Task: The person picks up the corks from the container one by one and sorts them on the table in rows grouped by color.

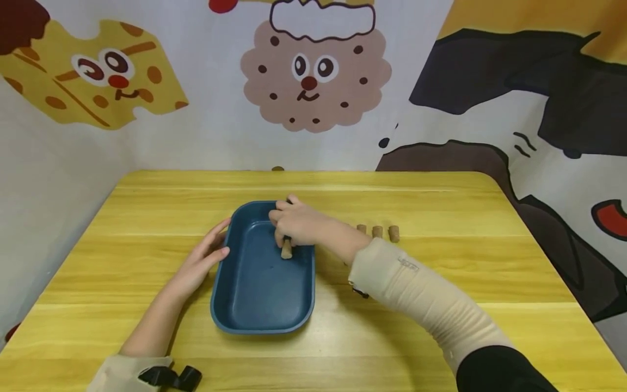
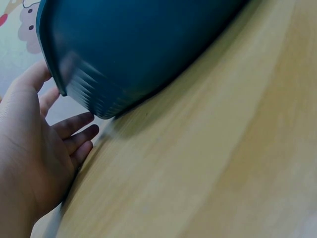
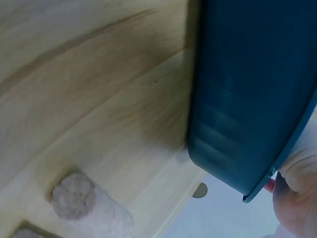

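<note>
A deep blue rectangular tray (image 1: 262,294) with rounded corners sits on the wooden table. Against its left wall rests my left hand (image 1: 203,258), thumb tip at the rim and the other fingers along the outside. The left wrist view shows that hand (image 2: 44,144) with loosely extended fingers by the tray's corner. My right hand (image 1: 299,222) reaches over the right rim and pinches a small brown cork stopper (image 1: 287,249) inside the tray. In the right wrist view the tray wall hides most of this hand (image 3: 297,193).
Several more cork stoppers (image 1: 394,234) stand in a row right of the tray, partly behind the right forearm. One cork stopper (image 3: 74,196) shows close up in the right wrist view. A cartoon-printed curtain (image 1: 210,141) hangs behind the table's far edge.
</note>
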Demonstrator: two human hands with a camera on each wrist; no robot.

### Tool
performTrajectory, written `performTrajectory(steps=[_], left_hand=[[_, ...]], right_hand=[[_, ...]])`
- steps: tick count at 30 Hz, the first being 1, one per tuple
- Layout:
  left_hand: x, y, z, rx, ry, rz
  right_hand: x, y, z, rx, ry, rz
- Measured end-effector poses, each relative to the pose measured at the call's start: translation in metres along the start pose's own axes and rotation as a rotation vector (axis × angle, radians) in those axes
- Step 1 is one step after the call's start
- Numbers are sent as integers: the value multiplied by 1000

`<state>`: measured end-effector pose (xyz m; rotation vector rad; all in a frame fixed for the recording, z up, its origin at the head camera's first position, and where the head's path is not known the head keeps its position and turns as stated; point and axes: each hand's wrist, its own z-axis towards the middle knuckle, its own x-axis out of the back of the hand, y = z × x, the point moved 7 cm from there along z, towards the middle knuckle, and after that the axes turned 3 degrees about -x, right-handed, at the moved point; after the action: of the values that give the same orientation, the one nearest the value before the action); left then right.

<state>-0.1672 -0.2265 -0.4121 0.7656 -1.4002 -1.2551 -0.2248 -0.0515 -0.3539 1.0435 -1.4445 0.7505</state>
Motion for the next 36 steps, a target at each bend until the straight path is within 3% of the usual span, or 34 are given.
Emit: performTrajectory(steps=[9,23,28,36], left_hand=[[0,3,2,2,-10,19],[0,3,3,-4,-8,21],[0,2,2,4,-6,17],[-2,2,0,16,-4,19]], right_hand=[[19,0,-15,-22,96,67],[53,-3,-60,-69,398,169],[54,0,-80,-134,443,202],[45,7,-114,-308,480,229]])
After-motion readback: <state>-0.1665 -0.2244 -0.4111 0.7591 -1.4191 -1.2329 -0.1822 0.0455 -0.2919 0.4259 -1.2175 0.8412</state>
